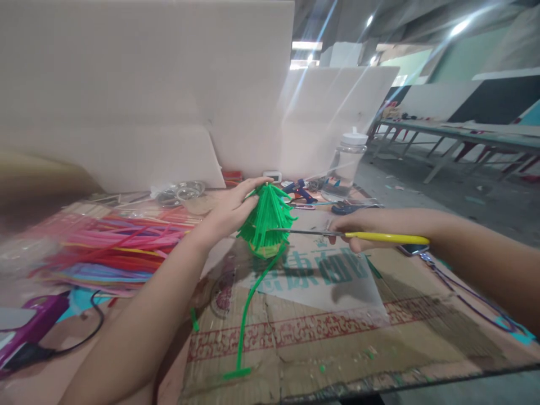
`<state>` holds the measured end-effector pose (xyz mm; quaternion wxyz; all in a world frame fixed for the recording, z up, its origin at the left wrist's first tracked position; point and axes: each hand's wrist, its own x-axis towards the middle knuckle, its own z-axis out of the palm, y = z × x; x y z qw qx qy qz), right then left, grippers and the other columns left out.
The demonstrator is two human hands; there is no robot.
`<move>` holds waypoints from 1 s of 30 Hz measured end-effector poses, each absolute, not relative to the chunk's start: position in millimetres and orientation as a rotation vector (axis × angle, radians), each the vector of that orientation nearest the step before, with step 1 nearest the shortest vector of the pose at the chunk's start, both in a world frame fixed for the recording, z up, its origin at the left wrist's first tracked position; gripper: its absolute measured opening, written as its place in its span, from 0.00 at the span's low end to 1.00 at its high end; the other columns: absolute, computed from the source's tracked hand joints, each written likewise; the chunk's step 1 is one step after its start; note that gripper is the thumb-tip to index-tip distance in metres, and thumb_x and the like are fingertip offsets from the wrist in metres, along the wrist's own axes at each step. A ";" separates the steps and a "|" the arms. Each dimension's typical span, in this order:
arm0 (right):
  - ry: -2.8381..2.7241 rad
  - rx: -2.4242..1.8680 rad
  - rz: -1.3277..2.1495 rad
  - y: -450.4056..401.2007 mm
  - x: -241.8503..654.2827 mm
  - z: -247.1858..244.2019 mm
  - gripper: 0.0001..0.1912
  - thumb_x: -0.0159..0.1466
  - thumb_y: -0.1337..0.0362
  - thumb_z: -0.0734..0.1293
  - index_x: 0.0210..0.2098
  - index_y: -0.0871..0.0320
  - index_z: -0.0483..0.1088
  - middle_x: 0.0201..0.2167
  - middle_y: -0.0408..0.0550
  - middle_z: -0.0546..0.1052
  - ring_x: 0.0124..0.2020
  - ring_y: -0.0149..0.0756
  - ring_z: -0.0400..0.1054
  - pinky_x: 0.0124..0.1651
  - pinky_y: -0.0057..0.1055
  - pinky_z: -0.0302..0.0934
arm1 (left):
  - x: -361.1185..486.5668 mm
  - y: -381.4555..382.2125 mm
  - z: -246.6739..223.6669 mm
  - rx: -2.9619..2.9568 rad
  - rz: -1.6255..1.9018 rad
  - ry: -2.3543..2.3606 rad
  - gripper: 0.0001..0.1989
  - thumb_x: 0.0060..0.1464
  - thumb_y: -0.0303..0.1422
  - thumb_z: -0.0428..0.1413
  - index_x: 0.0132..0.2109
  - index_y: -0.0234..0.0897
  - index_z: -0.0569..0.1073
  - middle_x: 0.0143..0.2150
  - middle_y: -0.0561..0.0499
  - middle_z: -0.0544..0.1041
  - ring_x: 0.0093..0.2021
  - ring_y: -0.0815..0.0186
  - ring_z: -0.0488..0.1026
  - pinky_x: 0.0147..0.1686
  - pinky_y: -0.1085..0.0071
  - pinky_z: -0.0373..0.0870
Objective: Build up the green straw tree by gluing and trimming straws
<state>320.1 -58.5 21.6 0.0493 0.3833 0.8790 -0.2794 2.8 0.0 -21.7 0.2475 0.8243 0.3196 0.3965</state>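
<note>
- Left of the left grip (236,205): a heap of pink, red and blue fuzzy craft stems (126,244), clear plastic (25,253) beside it; whether that wraps them, I cannot tell.
- Left grip: pinching the upper left side of a green, fuzzy-stemmed cone (272,208).
- Right of it: yellow-handled, steel-bladed scissors (383,237), tip at the cone's fringe; a slip could snip wanted strands or perhaps nick left fingers.
- Behind the right grip (360,221): a clear, white-lidded plastic bottle (346,160), contents uncertain.
- Right grip: wrapped around the scissors.
</note>
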 end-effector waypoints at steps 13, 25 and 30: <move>2.690 1.136 -0.905 -58.7 311.5 18.0 0.31 0.66 0.40 0.58 0.49 0.61 0.70 0.41 0.52 0.74 0.40 0.41 0.68 0.41 0.33 0.60 | -19.3 -4.8 -4.7 2.555 0.670 0.957 0.41 0.61 0.49 0.54 0.74 0.47 0.47 0.75 0.49 0.53 0.71 0.50 0.56 0.68 0.55 0.56; 2.750 1.030 -0.990 -49.5 301.1 7.6 0.40 0.63 0.32 0.55 0.48 0.62 0.72 0.38 0.51 0.73 0.36 0.39 0.65 0.38 0.32 0.58 | -22.4 -5.4 -2.3 2.614 0.566 0.917 0.40 0.64 0.49 0.50 0.75 0.45 0.43 0.76 0.51 0.48 0.73 0.53 0.51 0.69 0.60 0.53; 2.792 0.968 -1.084 -48.0 307.6 -4.4 0.41 0.64 0.32 0.53 0.49 0.64 0.71 0.38 0.52 0.72 0.36 0.38 0.64 0.37 0.31 0.59 | -22.4 -4.1 -2.6 2.592 0.597 0.867 0.39 0.64 0.47 0.51 0.74 0.42 0.44 0.75 0.49 0.48 0.73 0.54 0.51 0.69 0.62 0.53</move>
